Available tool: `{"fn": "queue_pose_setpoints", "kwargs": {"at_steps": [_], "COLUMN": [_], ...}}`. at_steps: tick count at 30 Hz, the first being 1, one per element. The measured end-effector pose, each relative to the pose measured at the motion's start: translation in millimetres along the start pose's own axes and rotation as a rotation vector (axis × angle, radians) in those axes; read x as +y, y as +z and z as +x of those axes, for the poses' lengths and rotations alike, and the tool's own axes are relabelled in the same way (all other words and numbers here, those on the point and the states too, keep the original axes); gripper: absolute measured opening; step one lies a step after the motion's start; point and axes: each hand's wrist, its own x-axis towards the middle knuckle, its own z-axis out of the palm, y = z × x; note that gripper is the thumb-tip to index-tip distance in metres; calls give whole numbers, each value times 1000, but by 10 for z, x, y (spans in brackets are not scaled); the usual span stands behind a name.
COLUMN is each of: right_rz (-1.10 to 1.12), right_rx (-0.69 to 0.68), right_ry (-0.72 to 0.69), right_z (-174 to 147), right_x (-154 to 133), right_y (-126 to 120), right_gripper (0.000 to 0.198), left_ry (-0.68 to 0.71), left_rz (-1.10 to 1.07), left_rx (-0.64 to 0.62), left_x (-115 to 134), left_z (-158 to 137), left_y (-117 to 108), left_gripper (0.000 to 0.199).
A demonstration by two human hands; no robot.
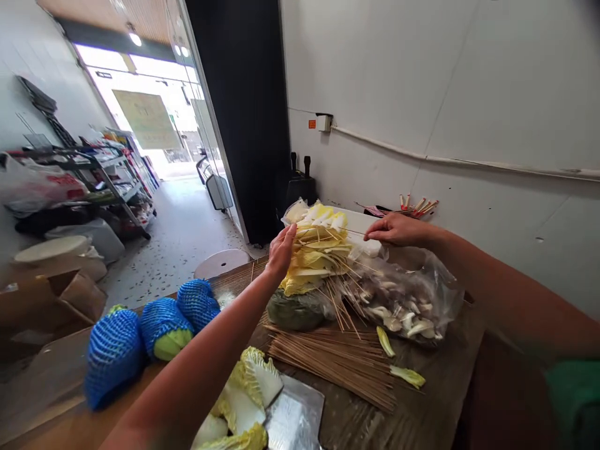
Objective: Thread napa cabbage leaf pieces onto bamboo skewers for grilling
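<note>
My right hand (394, 229) is closed in a pinch on the end of a thin wooden skewer (355, 232), which runs left into the pile of skewered napa cabbage (312, 265). At the pile's left side, my left hand (280, 251) has its fingers together against the yellow leaves; its grip is partly hidden. Bare stick ends poke out toward the front right. The pile rests over a dark green bundle in clear plastic (297, 310). Beside it lies a clear bag of sliced mushrooms (412, 300), below my right forearm.
Loose skewers (332, 365) lie on the wooden table (375, 431), near two small cabbage leaves (385, 342). A cleaver blade (297, 412) lies beside cut cabbage leaves (244, 400). Vegetables in blue foam nets (115, 356) stand left. Red-tipped sticks (419, 206) sit by the wall.
</note>
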Motion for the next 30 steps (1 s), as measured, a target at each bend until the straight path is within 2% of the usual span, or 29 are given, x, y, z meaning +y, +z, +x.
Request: {"fn": "queue_pose_setpoints", "kwargs": {"at_steps": [5,10,13,16,21,24,27,30], "right_rz": [377,652,697,594,532,442,364,325], "right_rx": [-133,-321,-396,-297,-178,-101,-27,24], "right_ry": [166,192,230,346,429,465,461,455], "right_z": [48,182,304,428,477,417,359,321], "right_x": [1,-40,-72,-133,-256,-297,-334,-406], "right_y": [-26,-153,-187,-121,87,192,309,469], "right_gripper": [32,28,24,11,15,16,15,11], "left_ry": [133,131,95,18,-83,-57,40,90], "left_rz": [340,513,581,633,748,875,1005,1082], "left_rx": [-119,-302,-451,-513,-538,-529,-548,-463], "left_x": [-4,168,369,606,856,843,737,592], "left_z": [-18,-47,-47,-43,-142,-345,-576,-743], "left_y": [-87,-131,-165,-142,80,265,431,544], "left_gripper": [34,43,47,50,52,52,51,51]}}
